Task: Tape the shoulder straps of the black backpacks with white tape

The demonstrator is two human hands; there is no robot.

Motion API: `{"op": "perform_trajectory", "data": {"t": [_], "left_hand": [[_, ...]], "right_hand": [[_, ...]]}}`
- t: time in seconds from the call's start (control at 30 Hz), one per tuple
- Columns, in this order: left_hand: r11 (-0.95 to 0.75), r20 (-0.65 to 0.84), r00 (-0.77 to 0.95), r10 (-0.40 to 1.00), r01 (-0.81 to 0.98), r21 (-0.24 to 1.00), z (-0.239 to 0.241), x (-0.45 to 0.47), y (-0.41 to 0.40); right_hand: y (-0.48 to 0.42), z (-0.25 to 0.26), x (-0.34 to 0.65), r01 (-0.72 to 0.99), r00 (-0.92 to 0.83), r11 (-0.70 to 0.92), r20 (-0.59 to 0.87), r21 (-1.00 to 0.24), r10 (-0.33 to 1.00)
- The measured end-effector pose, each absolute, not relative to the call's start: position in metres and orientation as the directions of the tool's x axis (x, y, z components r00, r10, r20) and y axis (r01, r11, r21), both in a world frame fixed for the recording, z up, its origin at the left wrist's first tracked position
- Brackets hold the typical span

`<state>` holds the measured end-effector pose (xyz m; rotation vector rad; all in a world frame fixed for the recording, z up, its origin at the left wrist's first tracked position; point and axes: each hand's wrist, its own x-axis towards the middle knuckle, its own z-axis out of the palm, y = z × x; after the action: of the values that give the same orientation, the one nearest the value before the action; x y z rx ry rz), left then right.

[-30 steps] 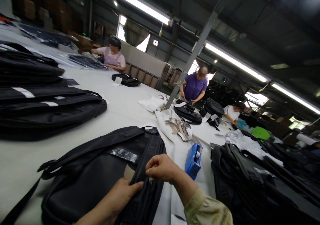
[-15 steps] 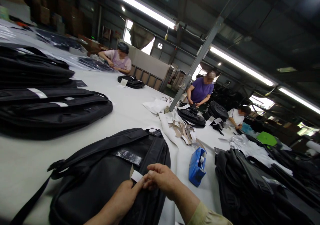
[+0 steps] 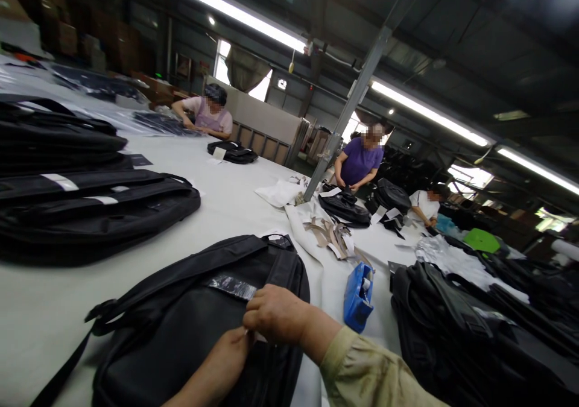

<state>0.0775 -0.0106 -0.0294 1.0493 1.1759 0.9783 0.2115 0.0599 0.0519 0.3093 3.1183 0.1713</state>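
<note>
A black backpack (image 3: 199, 328) lies flat on the white tabletop (image 3: 226, 196) in front of the person, both hands meeting over its strap. The right hand (image 3: 274, 313) is curled shut, pinching something small and pale at the strap; the left hand (image 3: 226, 359) presses fingertips against the same spot. The piece looks mostly tucked in, so this bag seems nearly dealt with. A stack of finished-looking bags (image 3: 90, 208) sits to the left; a heap of dark bags (image 3: 452, 328) waits beyond the blue tape dispenser (image 3: 357, 295).

Blue tape dispenser (image 3: 358, 296), stacked bags (image 3: 90, 208).
</note>
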Motion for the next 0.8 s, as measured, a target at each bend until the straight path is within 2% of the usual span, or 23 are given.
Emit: {"op": "perform_trajectory", "data": {"t": [0.1, 0.2, 0.27, 0.33, 0.43, 0.53, 0.67, 0.8], "left_hand": [[0.21, -0.186, 0.206, 0.961, -0.101, 0.972, -0.029, 0.072, -0.014], [0.331, -0.236, 0.344, 0.909, -0.25, 0.91, -0.031, 0.068, -0.015], [0.388, -0.262, 0.377, 0.888, -0.31, 0.868, -0.031, 0.066, -0.014], [0.403, -0.293, 0.351, 0.889, -0.298, 0.865, -0.03, 0.067, -0.013], [0.409, -0.343, 0.305, 0.888, -0.188, 0.893, -0.03, 0.07, -0.011], [0.41, -0.36, 0.289, 0.887, -0.135, 0.902, -0.032, 0.071, -0.011], [0.454, -0.38, 0.338, 0.861, -0.173, 0.874, -0.036, 0.069, -0.01], [0.502, -0.431, 0.315, 0.846, -0.194, 0.843, -0.038, 0.07, -0.008]], "right_hand": [[0.054, 0.025, 0.234, 0.294, -0.941, 0.956, 0.166, -0.025, 0.294], [0.03, 0.005, 0.253, 0.33, -0.85, 0.917, 0.352, -0.225, 0.393], [0.013, -0.005, 0.259, 0.338, -0.753, 0.872, 0.455, -0.353, 0.476], [0.0, -0.014, 0.26, 0.362, -0.614, 0.793, 0.514, -0.491, 0.599], [-0.008, -0.024, 0.258, 0.411, -0.414, 0.651, 0.505, -0.639, 0.757], [-0.007, -0.022, 0.256, 0.539, -0.351, 0.57, 0.45, -0.62, 0.821], [-0.009, -0.016, 0.255, 0.661, -0.423, 0.565, 0.377, -0.493, 0.824], [-0.011, -0.025, 0.257, 0.712, -0.434, 0.578, 0.398, -0.398, 0.808]]}}
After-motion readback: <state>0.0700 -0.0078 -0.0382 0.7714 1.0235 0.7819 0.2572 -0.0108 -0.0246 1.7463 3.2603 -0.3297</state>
